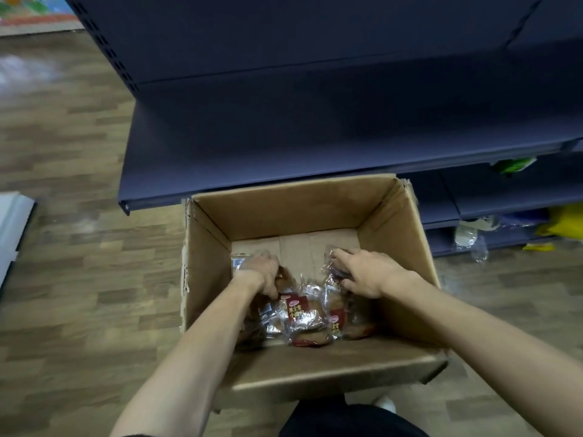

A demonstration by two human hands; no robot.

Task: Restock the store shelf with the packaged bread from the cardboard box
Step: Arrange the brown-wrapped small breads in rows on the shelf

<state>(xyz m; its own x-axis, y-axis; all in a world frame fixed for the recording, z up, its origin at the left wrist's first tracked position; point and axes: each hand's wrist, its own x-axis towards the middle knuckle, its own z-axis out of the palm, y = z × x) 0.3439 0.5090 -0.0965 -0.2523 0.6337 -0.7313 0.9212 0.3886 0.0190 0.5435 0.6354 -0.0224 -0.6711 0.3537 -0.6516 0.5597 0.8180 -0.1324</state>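
Both hands reached into box (pixel 318 209), frame centre. Left hand (pixel 263 271) gripped bread pack (pixel 239 261); right hand (pixel 362 272) curled round another pack (pixel 331 279). More bread (pixel 304 320) on box floor. Shelf (pixel 284 137) above.

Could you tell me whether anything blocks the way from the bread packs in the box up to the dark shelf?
Nothing visible does: the cardboard box is open on top, and the shelf just beyond it looks bare above the bread packs.

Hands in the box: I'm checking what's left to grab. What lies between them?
In the head view, bare cardboard box floor lies between the left hand and right hand; toward the wrists, wrapped bread packages.
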